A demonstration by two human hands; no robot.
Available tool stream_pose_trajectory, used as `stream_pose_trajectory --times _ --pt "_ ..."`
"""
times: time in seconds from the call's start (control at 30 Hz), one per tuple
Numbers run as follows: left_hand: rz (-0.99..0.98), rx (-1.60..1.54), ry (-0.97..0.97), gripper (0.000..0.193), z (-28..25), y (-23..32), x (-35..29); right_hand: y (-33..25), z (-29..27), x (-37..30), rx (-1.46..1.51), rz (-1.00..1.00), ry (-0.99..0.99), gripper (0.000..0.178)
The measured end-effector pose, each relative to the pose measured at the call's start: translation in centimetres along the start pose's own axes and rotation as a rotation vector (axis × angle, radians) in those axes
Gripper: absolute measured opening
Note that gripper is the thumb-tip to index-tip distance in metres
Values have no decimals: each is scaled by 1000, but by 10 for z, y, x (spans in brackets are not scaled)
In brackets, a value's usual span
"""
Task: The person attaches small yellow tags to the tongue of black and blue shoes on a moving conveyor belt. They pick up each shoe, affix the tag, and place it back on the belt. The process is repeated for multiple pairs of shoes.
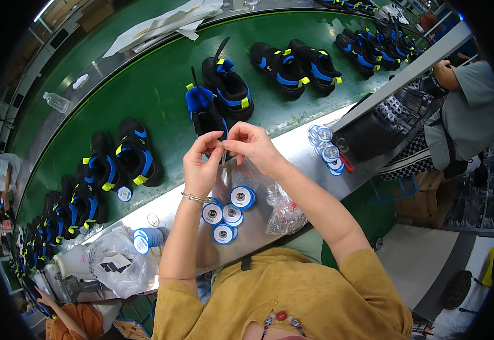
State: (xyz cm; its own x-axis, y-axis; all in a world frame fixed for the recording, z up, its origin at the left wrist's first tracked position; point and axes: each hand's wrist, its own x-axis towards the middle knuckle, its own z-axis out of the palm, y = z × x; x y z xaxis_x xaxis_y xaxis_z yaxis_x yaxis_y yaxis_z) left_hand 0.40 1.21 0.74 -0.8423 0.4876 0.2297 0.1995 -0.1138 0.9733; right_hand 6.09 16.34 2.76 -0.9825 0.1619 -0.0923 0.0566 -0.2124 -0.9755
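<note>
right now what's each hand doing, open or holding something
Left hand: pinched closed; anything held is too small to tell.
Right hand: pinched closed; anything held is too small to tell.

A clear bottle (56,102) sits well left of white sheets (164,25), probably paper.

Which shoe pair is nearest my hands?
The pair straight beyond your left hand and right hand, each with a raised black strap; other pairs stand farther away.

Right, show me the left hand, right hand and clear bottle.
Left hand (200,168): head view, middle of the hand.
Right hand (256,149): head view, middle of the hand.
Clear bottle (58,102): head view, middle of its side.
</note>
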Motion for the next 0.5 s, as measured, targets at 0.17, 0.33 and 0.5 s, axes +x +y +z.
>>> stream_pose_trajectory --times 0.17,0.33,0.5 --pt "8 8 -45 30 -2 -4 -2 6 -8 3 -44 21 -83 12" --pt "-52 9 -86 32 -4 0 1 4 -12 7 -67 31 -137 13" --pt "34 65 165 30 -21 -12 35 -15 -27 22 -267 113 -169 11"
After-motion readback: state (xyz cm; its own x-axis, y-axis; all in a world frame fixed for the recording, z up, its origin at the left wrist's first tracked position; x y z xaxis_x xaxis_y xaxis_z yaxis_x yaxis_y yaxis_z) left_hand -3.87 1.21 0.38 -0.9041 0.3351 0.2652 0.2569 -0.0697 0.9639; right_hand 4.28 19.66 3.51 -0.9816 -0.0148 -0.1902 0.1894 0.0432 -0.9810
